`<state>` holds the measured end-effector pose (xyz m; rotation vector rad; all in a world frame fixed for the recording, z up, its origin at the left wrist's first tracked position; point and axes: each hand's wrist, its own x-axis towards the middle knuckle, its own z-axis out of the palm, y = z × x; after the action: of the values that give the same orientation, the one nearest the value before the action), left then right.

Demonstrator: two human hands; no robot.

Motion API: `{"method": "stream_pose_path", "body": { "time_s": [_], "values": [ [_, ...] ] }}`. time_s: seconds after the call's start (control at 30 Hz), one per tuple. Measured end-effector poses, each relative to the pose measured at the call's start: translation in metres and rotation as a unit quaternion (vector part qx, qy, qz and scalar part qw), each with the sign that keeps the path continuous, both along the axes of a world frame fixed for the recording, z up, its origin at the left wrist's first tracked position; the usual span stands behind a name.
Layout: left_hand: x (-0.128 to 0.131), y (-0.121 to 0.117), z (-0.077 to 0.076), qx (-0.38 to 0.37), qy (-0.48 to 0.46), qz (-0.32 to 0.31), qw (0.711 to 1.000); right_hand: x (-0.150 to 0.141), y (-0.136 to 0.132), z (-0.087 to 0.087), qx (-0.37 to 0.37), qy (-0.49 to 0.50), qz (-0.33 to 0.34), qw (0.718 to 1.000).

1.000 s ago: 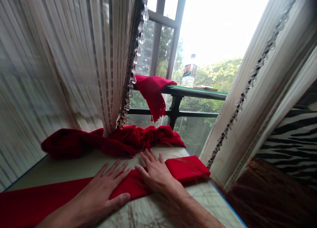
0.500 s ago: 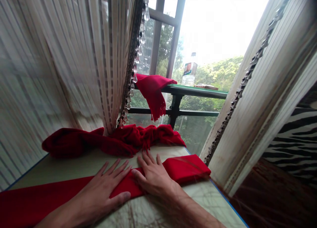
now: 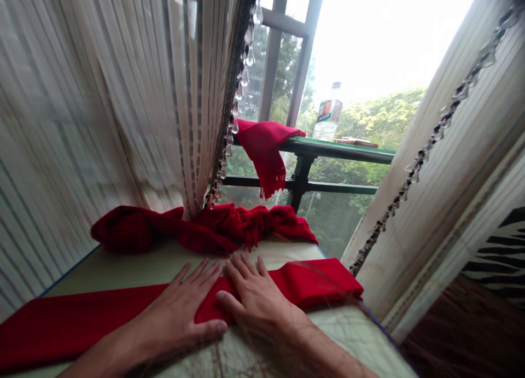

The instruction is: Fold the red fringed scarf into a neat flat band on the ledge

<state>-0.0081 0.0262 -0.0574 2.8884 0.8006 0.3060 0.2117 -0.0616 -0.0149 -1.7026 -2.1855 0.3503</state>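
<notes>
A long red scarf (image 3: 106,312), folded lengthwise into a flat strip, lies across the pale table (image 3: 340,334). Its right end is doubled over into a thicker part near the table's edge. My left hand (image 3: 180,298) rests flat on the middle of the strip, fingers stretched forward and thumb out to the right. Just to its right, my right hand (image 3: 256,290) also presses flat on the cloth with its fingers apart. The fingertips of both hands reach past the far edge of the strip. Neither hand grips anything.
A crumpled red scarf (image 3: 213,227) lies along the table's far side. Another fringed red scarf (image 3: 266,148) hangs over the green railing (image 3: 348,151), which holds a clear bottle (image 3: 327,118) and a flat box (image 3: 356,143). Beaded curtains (image 3: 143,93) hang on both sides.
My left hand has slid slightly right and closer to my right hand, both still flat on the scarf. The view has shifted a little to the left.
</notes>
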Motion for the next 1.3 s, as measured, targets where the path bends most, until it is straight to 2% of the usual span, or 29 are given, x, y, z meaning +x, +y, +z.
{"method": "stream_pose_path", "body": {
  "time_s": [0.2, 0.57, 0.77, 0.97, 1.17, 1.3],
  "values": [
    [0.002, -0.002, 0.005, -0.042, -0.003, 0.010, 0.999, -0.006, 0.002, -0.003, 0.007, 0.005, 0.024, 1.000],
    [0.003, -0.005, 0.011, -0.070, 0.003, 0.020, 0.997, -0.013, 0.001, -0.007, 0.011, 0.011, 0.053, 0.998],
    [0.003, -0.003, 0.008, -0.058, -0.005, 0.019, 0.998, -0.013, 0.001, -0.005, 0.010, 0.016, 0.050, 0.999],
    [0.004, -0.005, 0.011, -0.056, 0.013, 0.019, 0.998, -0.007, 0.002, -0.001, 0.011, 0.013, 0.038, 0.999],
    [0.001, -0.001, 0.003, -0.032, 0.003, 0.016, 0.999, -0.001, 0.003, -0.004, 0.007, 0.006, 0.020, 1.000],
    [0.000, -0.003, 0.006, -0.042, 0.006, 0.021, 0.999, 0.002, 0.005, -0.005, -0.002, -0.002, 0.008, 1.000]
  ]
}}
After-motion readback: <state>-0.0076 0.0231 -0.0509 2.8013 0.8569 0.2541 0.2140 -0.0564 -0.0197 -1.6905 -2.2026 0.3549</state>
